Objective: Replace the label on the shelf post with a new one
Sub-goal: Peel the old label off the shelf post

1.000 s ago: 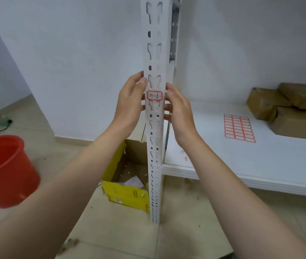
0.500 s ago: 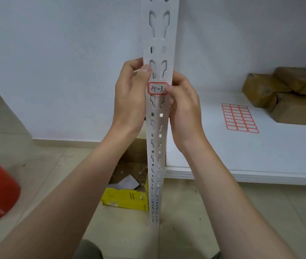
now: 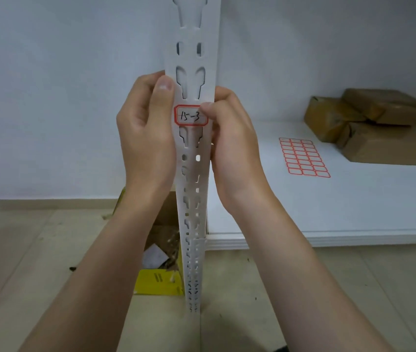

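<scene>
thumb of right hand now on upper right corner of label, left hand shifted higher up post

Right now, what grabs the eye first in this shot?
A red-bordered label marked 15-3 sits mid-frame on the white slotted post. The left hand grips the post beside it; the right hand grips the other side, thumb on the label's right edge. A sheet of blank labels lies on the white shelf to the right.

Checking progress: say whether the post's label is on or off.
On: the label lies flat on the post, right hand touching its edge.
</scene>
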A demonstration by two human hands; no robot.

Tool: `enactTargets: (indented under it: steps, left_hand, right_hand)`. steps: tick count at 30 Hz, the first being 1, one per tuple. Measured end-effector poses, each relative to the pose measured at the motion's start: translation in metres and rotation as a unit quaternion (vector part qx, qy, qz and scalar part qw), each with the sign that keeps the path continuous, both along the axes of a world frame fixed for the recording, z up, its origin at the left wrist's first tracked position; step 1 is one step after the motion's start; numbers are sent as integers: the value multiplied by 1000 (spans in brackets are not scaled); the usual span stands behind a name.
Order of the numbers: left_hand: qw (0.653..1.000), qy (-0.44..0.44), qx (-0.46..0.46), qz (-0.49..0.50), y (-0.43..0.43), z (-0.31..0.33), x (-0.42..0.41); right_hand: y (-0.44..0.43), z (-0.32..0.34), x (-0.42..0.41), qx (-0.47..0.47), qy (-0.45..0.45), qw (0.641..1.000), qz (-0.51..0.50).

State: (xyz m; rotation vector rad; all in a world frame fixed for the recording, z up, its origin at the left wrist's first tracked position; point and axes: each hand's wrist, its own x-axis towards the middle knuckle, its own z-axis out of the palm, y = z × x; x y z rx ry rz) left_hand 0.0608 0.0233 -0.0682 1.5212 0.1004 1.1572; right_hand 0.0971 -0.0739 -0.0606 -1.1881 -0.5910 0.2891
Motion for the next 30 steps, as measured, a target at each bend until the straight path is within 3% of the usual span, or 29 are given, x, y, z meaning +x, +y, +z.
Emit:
enactTargets:
  steps: [10, 15, 21, 30]
  left_hand:
    - [999, 19, 33, -7, 1, -2, -1]
    - [999, 19, 48, -3, 0, -2, -2]
    - [998, 27, 51, -2, 1, 0, -4]
    - [998, 39, 51, 7, 0, 3, -6]
  right_hand:
    - [16, -3, -3, 58, 29, 997, -28]
    - [13, -2, -6, 17, 16, 999, -28]
    - [16, -2, -3, 61, 55, 997, -8]
    - [16, -2, 0, 38, 47, 998, -12]
